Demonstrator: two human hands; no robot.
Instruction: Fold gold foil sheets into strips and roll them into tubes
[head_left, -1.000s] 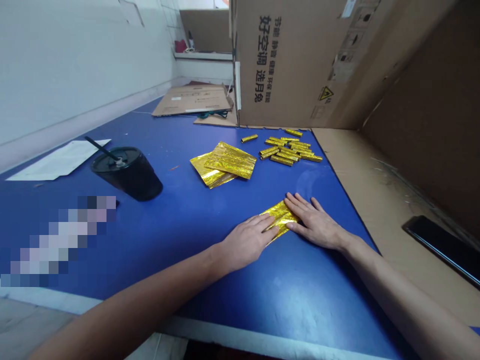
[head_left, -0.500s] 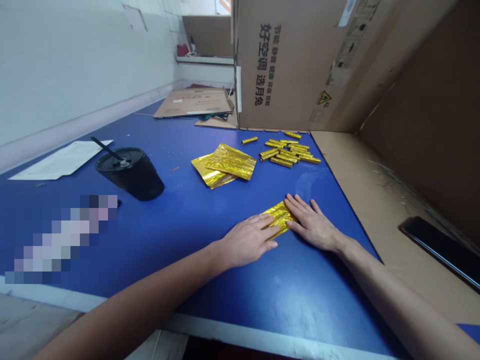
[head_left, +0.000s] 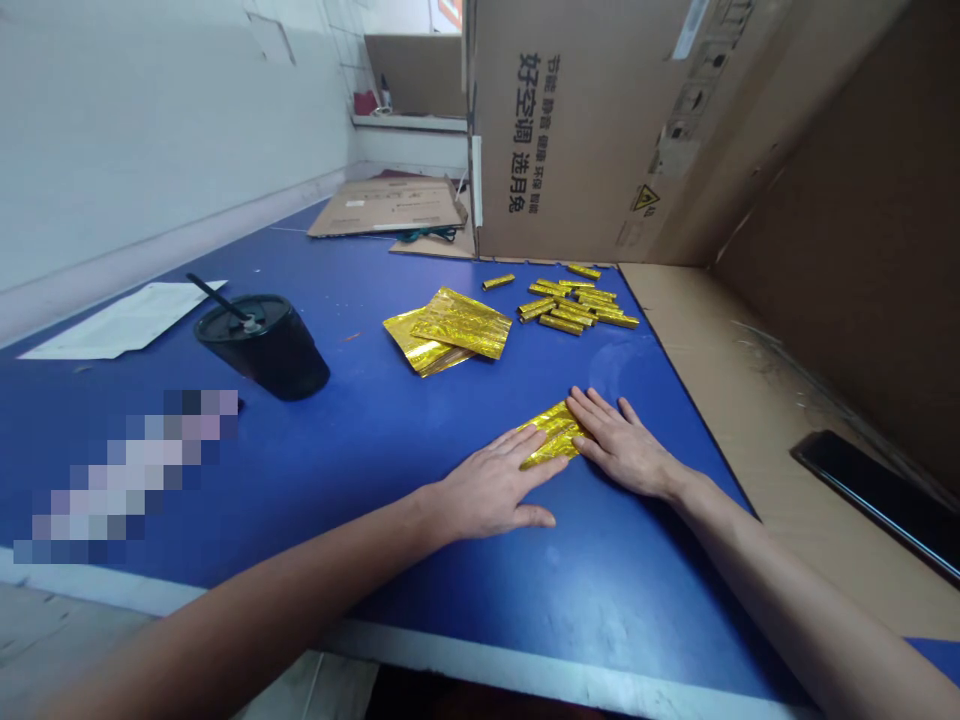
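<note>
A crinkled sheet of gold foil paper lies flat on the blue tabletop between my hands. My left hand rests over its left end, fingers spread and thumb stuck out on the table. On its right end lies my right hand, palm down with fingers stretched out. Both hands partly cover the sheet. Farther back are overlapping gold foil sheets. Beyond them, to the right, sits a loose pile of several small rolled gold foil tubes, with a single gold roll apart from it.
A black tumbler with a straw stands at left, near a white sheet. A large cardboard box rises at the back. At right, a black phone lies on brown cardboard. Flat cardboard lies at the far end.
My left hand has spread wider, its thumb moving down away from the fingers, so more of the foil shows. My right hand has barely moved.
</note>
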